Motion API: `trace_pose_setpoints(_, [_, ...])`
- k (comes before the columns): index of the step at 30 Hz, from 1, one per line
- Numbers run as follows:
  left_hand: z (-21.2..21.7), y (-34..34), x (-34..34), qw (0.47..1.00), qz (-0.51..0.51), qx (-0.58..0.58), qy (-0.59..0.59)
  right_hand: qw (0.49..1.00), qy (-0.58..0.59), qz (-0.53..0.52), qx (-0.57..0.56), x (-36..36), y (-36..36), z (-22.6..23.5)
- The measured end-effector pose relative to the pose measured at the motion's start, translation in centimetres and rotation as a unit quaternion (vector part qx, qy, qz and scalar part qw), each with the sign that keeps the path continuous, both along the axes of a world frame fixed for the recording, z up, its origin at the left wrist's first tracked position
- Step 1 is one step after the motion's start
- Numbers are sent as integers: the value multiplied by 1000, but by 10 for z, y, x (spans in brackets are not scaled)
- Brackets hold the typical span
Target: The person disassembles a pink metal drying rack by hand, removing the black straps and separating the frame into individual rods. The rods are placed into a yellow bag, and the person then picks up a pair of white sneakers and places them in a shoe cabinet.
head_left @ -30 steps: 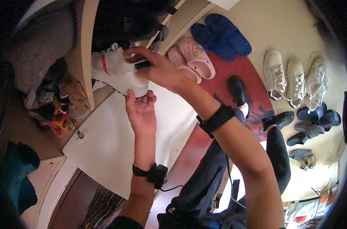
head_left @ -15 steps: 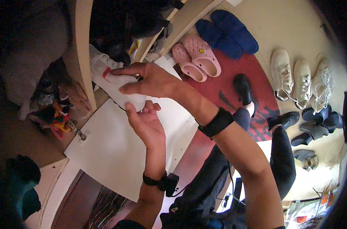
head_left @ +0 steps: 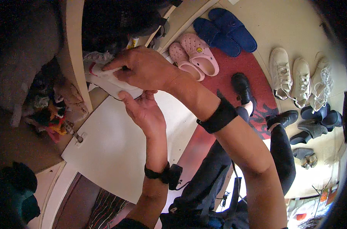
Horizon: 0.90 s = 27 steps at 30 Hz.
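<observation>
A white shoe point(head_left: 113, 86) with a red trim sits between my two hands, its front end pointing into the open cabinet compartment point(head_left: 116, 30). My right hand point(head_left: 146, 68) grips it from above, thumb and fingers closed over the upper. From below, my left hand point(head_left: 146, 116) supports the heel end, thumb along the side and fingers curled under the sole. The shoe's front is partly hidden by my right fingers and the dark compartment. Black straps circle both my wrists.
An open white cabinet door point(head_left: 104, 149) spreads below my hands. Pink clogs point(head_left: 198, 53) and blue slippers point(head_left: 227, 32) lie by a red mat point(head_left: 246, 65). White sneakers point(head_left: 280, 72) and several other shoes line the floor at the right. Colourful cloth items point(head_left: 53, 114) fill a left compartment.
Both hands have carried the white shoe a little up and to the left, deeper into the compartment. Its sole has tilted, and my left hand has risen with it.
</observation>
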State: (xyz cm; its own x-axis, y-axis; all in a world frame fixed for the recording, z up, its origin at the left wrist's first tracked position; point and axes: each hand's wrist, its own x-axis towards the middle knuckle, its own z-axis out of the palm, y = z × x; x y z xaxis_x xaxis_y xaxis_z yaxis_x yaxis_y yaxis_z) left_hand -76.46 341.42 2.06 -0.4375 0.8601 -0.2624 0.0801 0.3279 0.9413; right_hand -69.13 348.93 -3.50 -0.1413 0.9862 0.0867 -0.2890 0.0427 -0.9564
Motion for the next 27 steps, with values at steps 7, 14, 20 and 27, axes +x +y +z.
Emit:
trace_pose_setpoints(7, [-1,-3,-1,996,63,-49,30,994,85,47,-56,4,-6,-19])
trace_pose_setpoints(14, [15,-8,12,992,49,-92,65,982,123,69,-124,3,-14,-17])
trace_pose_setpoints(20, [-2,-21,8,993,44,-105,31,992,97,18,-80,4,-29,-29])
trace_pose_setpoints(27, [-8,8,-23,999,-21,19,43,1000,19,-14,-5,-23,4,-8])
